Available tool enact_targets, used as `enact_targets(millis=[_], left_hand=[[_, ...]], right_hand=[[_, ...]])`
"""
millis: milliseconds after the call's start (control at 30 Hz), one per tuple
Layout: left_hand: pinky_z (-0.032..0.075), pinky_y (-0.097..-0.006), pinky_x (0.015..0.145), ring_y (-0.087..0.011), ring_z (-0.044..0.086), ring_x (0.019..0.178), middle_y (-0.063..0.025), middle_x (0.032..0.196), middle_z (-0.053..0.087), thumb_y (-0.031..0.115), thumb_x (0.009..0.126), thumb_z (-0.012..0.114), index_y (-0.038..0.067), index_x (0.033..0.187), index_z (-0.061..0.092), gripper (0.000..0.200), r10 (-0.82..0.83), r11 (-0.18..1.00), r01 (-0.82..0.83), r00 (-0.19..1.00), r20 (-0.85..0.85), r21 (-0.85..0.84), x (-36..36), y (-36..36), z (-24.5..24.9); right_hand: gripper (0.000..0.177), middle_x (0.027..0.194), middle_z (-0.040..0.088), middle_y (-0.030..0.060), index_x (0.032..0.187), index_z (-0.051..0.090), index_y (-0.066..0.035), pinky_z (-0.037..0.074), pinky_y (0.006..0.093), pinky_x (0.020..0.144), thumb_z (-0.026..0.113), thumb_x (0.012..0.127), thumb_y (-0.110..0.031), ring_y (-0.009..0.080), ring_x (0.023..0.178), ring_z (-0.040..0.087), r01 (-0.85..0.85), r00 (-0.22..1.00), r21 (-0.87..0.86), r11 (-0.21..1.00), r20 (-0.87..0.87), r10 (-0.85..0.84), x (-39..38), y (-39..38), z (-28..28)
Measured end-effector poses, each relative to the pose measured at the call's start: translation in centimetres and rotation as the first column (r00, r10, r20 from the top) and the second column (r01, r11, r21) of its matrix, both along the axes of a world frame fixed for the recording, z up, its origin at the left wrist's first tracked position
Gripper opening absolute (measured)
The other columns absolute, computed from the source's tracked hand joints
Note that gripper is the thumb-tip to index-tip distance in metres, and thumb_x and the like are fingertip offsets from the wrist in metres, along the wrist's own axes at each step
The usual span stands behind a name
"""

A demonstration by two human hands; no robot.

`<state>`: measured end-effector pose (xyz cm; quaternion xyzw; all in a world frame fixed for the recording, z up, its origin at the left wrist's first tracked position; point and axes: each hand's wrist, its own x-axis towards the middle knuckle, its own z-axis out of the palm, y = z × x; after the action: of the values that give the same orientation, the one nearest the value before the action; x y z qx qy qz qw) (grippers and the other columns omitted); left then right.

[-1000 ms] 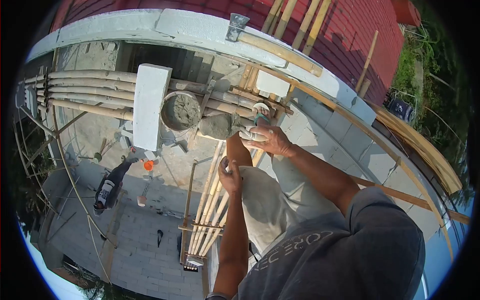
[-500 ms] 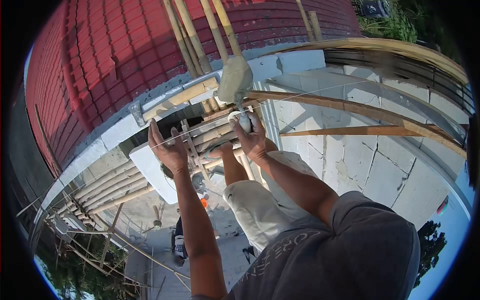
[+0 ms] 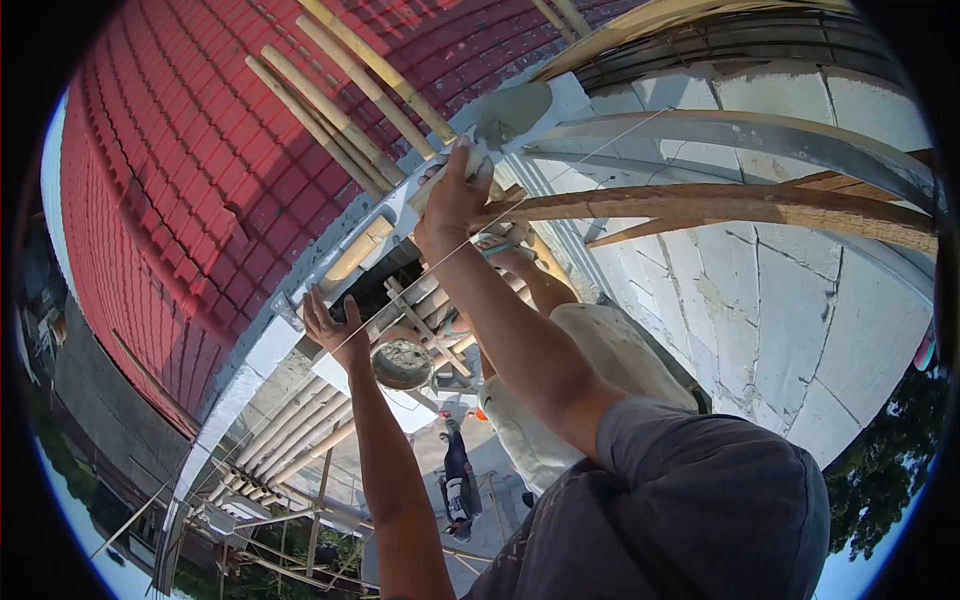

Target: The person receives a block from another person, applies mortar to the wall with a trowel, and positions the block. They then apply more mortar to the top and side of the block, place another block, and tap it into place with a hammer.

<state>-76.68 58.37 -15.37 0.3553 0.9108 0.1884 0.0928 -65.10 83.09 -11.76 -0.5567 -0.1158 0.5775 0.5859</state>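
Note:
My right hand [image 3: 455, 198] is closed round a trowel at the top of the block wall [image 3: 252, 347]. Most of the handle is hidden by the fingers. Just beyond it, grey wet mortar [image 3: 518, 106] covers the wall top; I cannot clearly separate the blade from it. My left hand [image 3: 337, 330] is empty, fingers spread, close to the wall's inner edge. A thin taut string [image 3: 395, 303] runs past both hands. Below and right of my left hand is a round container of mortar [image 3: 402, 362].
Red roof tiles [image 3: 240, 170] slope beyond the wall, with bamboo poles [image 3: 340, 115] leaning there. A timber beam [image 3: 700, 203] and metal strip [image 3: 740, 128] extend right. Bamboo scaffolding [image 3: 300, 430] lies under me. Far below is another person [image 3: 458, 490].
My right hand has swung the mortar-loaded trowel forward and up to the wall top. My left hand stays near the wall with spread fingers. The camera view has turned.

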Motion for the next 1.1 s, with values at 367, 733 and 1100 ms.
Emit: enact_targets(millis=[367, 733, 1100], left_hand=[[0.026, -0.0521, 0.116, -0.0376, 0.033, 0.14, -0.0155, 0.152, 0.039, 0.022, 0.081, 0.076, 0.018, 0.15, 0.042, 0.077, -0.017, 0.999, 0.019, 0.997, 0.076, -0.029, -0.2, -0.1, 0.6], [0.029, -0.052, 0.111, -0.0367, 0.039, 0.134, -0.0147, 0.145, 0.045, 0.023, 0.077, 0.076, 0.018, 0.144, 0.048, 0.073, 0.022, 0.998, -0.023, 1.0, -0.013, -0.065, -0.9, 0.4, -0.2], [0.032, -0.0449, 0.105, -0.0256, 0.055, 0.119, -0.0086, 0.124, 0.062, 0.025, 0.079, 0.075, 0.014, 0.127, 0.063, 0.051, -0.052, 0.998, 0.048, 0.994, -0.095, -0.047, -3.2, 0.6, -0.7]], right_hand=[[0.049, 0.118, 0.056, 0.0073, 0.136, 0.046, -0.009, 0.051, 0.0369, 0.079, 0.056, 0.099, -0.039, 0.0193, 0.098, 0.058, 0.234, 0.965, -0.29, 0.928, -0.046, -0.258, 1.1, 6.0, 3.0], [0.026, 0.079, 0.053, 0.0016, 0.108, 0.047, -0.016, 0.043, 0.031, 0.05, 0.055, 0.099, -0.039, 0.0139, 0.057, 0.05, 0.068, 0.973, 0.018, 0.998, 0.221, -0.07, -1.9, -3.9, -2.9], [0.024, 0.079, 0.048, -0.0014, 0.103, 0.046, -0.019, 0.04, 0.0312, 0.048, 0.058, 0.095, -0.038, 0.0131, 0.054, 0.047, -0.02, 0.98, -0.276, 0.961, -0.193, -0.035, -1.7, -10.0, -1.4]])
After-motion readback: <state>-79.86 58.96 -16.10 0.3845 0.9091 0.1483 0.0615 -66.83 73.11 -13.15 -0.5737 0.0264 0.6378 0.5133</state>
